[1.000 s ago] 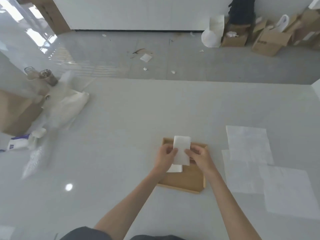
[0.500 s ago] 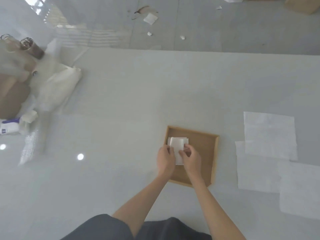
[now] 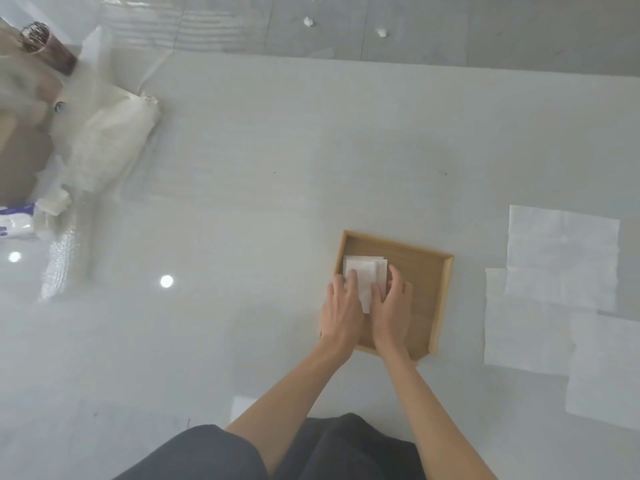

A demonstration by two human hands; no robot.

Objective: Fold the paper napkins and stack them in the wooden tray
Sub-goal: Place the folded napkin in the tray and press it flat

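Observation:
A square wooden tray [image 3: 444,299] sits on the pale table in front of me. In its left half lies a small stack of folded white napkins [image 3: 382,263]. On top of it is a folded napkin [image 3: 364,276], which both hands hold at its sides. My left hand [image 3: 341,315] has its fingers on the napkin's left edge. My right hand [image 3: 393,311] covers its right edge, and the thumbs are hidden. Unfolded napkins [image 3: 562,251] lie flat to the right of the tray, overlapping one another.
A white plastic bag [image 3: 107,143], bubble wrap [image 3: 64,252], a tissue pack [image 3: 15,221] and a brown cup [image 3: 45,46] crowd the table's left side. The table's far edge runs across the top, with paper scraps [image 3: 381,32] on the floor beyond.
Both hands have lowered the folded napkin from above the tray onto the stack inside it. My view has tilted down and closer.

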